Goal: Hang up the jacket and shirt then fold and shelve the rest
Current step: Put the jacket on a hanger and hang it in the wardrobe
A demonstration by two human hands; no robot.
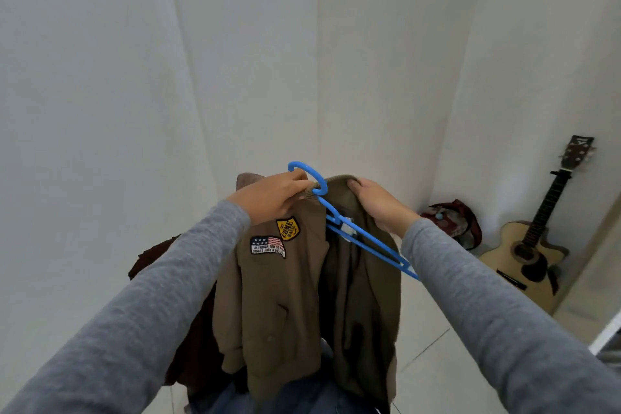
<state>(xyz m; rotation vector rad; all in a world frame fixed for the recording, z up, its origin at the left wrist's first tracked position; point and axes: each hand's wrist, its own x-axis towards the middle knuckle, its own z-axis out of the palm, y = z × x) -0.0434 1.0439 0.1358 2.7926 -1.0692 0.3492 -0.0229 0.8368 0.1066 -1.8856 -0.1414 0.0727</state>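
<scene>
An olive-brown jacket point(279, 306) with a flag patch and a yellow patch hangs in front of me, held up at its collar. My left hand point(272, 195) grips the left side of the collar, at the hook of a blue plastic hanger point(366, 242). My right hand point(379, 202) grips the right side of the collar. The hanger's hook sticks up between my hands; one arm of it slants down to the right across the open jacket front, and the rest is hidden inside. Dark brown cloth point(188, 339) and blue denim point(302, 397) lie below, behind the jacket.
White walls close in ahead and on the left. An acoustic guitar point(534, 245) leans in the right corner, with a dark red bag point(453, 222) on the pale tiled floor point(437, 363) beside it. A white edge shows at far right.
</scene>
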